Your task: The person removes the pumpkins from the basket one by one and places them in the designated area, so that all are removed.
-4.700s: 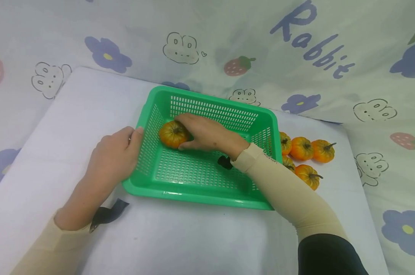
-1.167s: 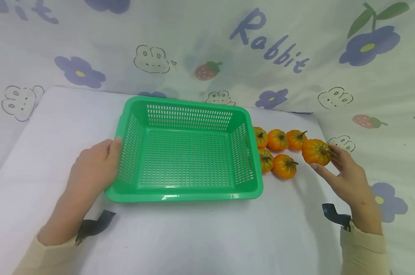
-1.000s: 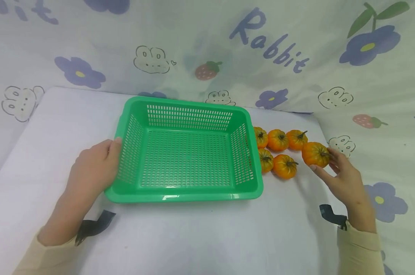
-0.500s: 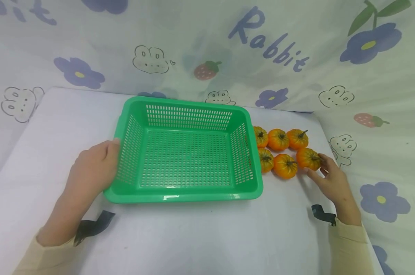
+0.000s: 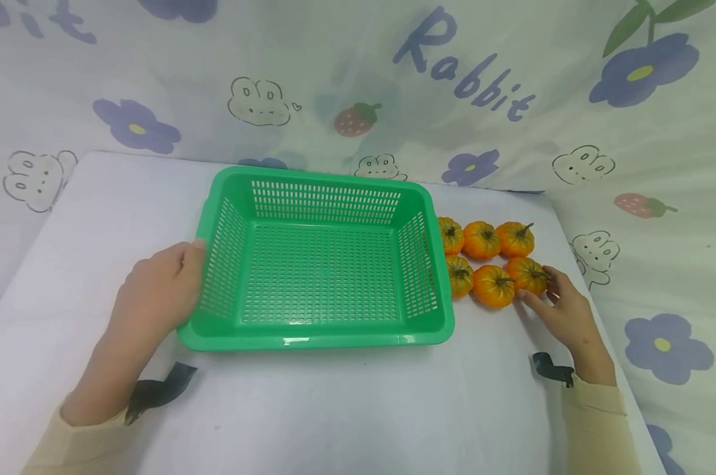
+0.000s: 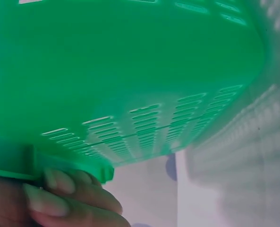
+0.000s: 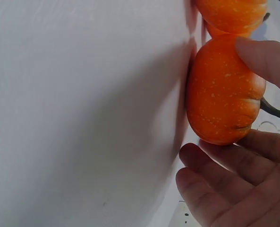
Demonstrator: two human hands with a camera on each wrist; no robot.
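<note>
My left hand [image 5: 161,285] grips the left rim of a green plastic basket [image 5: 316,340], its curled fingers [image 6: 78,203] showing under the rim in the left wrist view. The basket has slotted walls, and nothing lies on its floor. At the right end of the front row, my right hand [image 5: 566,315] holds a small orange pumpkin [image 5: 527,274] between thumb and fingers. In the right wrist view this pumpkin [image 7: 224,92] sits at the table surface, its stem [image 7: 273,109] pointing away from the table. The thumb touches one side and the fingers the opposite side.
Several more pumpkins stand in two rows right of the basket, among them one front-row pumpkin [image 5: 493,287] beside the held one. The basket wall partly hides the leftmost ones. A white-covered table [image 5: 358,409] bears everything, with a printed cloth [image 5: 310,39] behind.
The pumpkin that was in the basket has been lifted out, carried right and lowered to the end of the front row. The left hand has stayed on the basket rim.
</note>
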